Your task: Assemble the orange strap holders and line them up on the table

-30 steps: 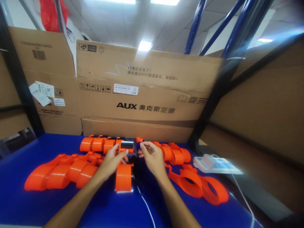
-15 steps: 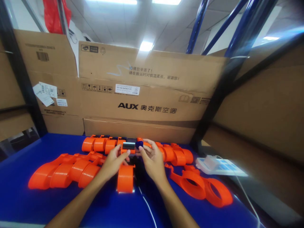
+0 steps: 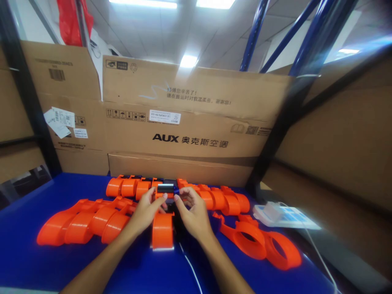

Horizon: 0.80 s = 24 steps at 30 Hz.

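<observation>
Between my hands, above the blue table, is an orange tape dispenser (image 3: 164,195) with a black strip and a pale toothed edge along its top. My left hand (image 3: 153,208) is closed on its left side, the thumb along the front. At its right end sits a small dark blue piece (image 3: 176,190), pinched by the fingers of my right hand (image 3: 193,210); how far it is joined to the dispenser cannot be made out. Just below my hands stands another orange dispenser (image 3: 162,232) with a light edge at its base, partly over a dark object.
Rows of orange dispensers lie at the left (image 3: 80,226), back left (image 3: 128,187) and back right (image 3: 225,200). More orange loop parts (image 3: 249,241) lie at the right, near a white power strip (image 3: 284,216). A white cable (image 3: 191,263) crosses the front; a cardboard wall (image 3: 190,122) closes the back.
My right hand has lowered and turned slightly, bringing the dark blue piece down against the dispenser's right end. My left hand keeps its hold almost unmoved.
</observation>
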Each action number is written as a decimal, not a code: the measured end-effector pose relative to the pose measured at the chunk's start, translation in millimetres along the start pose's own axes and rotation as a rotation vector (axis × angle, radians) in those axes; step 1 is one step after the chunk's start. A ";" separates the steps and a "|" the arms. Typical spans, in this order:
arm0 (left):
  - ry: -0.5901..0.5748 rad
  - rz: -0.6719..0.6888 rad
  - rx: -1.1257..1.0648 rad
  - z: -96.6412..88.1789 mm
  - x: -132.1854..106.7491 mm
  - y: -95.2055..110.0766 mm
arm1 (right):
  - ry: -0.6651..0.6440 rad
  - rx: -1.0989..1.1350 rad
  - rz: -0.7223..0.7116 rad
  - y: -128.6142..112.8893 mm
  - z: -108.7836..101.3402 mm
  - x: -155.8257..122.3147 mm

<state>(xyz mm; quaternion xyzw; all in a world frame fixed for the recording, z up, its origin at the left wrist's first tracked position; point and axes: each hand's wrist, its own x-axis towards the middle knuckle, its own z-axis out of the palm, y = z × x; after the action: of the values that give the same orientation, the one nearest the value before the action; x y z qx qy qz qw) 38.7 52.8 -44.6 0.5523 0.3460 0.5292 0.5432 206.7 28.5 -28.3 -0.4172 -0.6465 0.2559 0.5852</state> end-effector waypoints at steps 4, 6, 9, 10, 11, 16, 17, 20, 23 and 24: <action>0.010 0.000 0.002 -0.8 0.4 -0.6 | -0.062 -0.160 -0.083 -3.8 -4.0 -0.6; 0.016 -0.005 -0.004 -0.6 0.5 0.4 | -0.102 -0.199 -0.099 -4.0 -5.5 -0.7; 0.022 -0.008 -0.013 -0.1 0.2 2.4 | -0.128 -0.259 -0.113 -3.5 -7.6 -0.8; 0.021 -0.009 -0.015 0.1 -0.1 2.9 | -0.135 -0.285 -0.122 -3.6 -8.6 -0.8; 0.020 -0.010 -0.015 0.3 -0.5 3.4 | -0.146 -0.316 -0.132 -3.8 -9.7 -1.0; 0.005 0.008 -0.002 2.7 -3.1 4.7 | -0.201 -0.445 -0.183 -5.4 -16.6 -1.9; 0.005 0.017 -0.001 3.3 -3.4 4.5 | -0.211 -0.465 -0.187 -5.4 -17.6 -2.0; 0.010 0.033 0.001 4.2 -3.5 2.5 | -0.255 -0.521 -0.207 -5.4 -18.7 -1.9; 0.005 0.021 0.011 3.3 -2.7 -0.7 | -0.281 -0.553 -0.231 -7.4 -18.7 -1.9; 0.005 0.013 0.011 2.9 -2.4 -1.5 | -0.279 -0.556 -0.234 -8.7 -18.7 -2.0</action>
<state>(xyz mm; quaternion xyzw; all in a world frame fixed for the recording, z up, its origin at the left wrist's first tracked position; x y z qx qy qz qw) 41.3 50.1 -46.1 0.5561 0.3465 0.5325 0.5358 222.8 19.3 -18.9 -0.4449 -0.8090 0.0555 0.3801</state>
